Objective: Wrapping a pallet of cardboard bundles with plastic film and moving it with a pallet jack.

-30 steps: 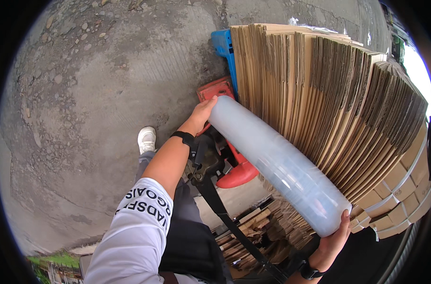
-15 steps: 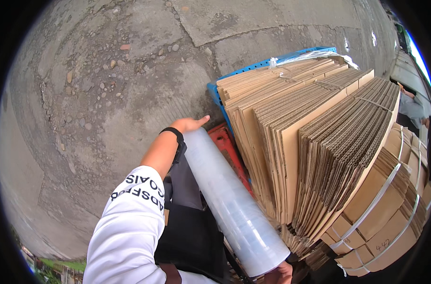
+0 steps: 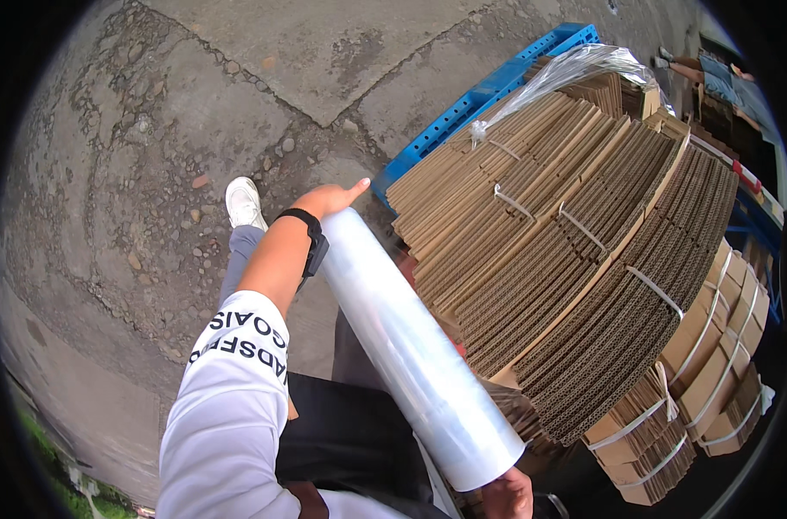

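A long roll of clear stretch film (image 3: 415,346) lies slantwise across the front of my body, held between my two hands. At its far upper end is my left hand (image 3: 331,199), thumb pointing out to the right and the other fingers hidden behind the roll's end. My right hand (image 3: 508,495) closes on the lower end, by the core, partly out of sight under the roll. Film trails from near the lower end toward a stack of flat cardboard (image 3: 549,233) just right of the roll. White ties run round its bundles.
The cardboard rests on a blue plastic pallet (image 3: 463,112), with loose clear film (image 3: 566,73) over its far corner. Tied cardboard bundles (image 3: 713,346) stand at the right. A person (image 3: 729,82) is at the far right. My white shoe (image 3: 245,204) is on cracked, stony concrete (image 3: 151,173).
My view has turned, showing more of the stack's top and the blue pallet. A white shoe has come into view at left. Both hands keep hold of the roll.
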The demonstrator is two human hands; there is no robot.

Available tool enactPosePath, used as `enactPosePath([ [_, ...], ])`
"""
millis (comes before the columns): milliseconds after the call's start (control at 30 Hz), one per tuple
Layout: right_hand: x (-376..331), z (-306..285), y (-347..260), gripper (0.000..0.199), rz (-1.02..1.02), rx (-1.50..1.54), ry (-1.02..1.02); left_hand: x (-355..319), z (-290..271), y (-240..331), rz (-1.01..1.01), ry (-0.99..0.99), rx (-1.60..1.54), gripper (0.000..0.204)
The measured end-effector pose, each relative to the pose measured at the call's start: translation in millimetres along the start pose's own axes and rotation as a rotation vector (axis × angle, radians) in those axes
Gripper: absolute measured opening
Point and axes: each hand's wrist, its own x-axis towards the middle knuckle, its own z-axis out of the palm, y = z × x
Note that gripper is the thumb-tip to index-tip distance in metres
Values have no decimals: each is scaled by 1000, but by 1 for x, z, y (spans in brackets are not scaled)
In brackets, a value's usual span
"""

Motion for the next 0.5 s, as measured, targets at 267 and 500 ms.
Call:
enactPosePath([
  [267,-3,103,-47,75,93,341,-28,-46,-186,36,-27,82,227,111],
  [500,32,177,-199,68,153,499,-162,-42,-312,135,-98,5,414,105],
])
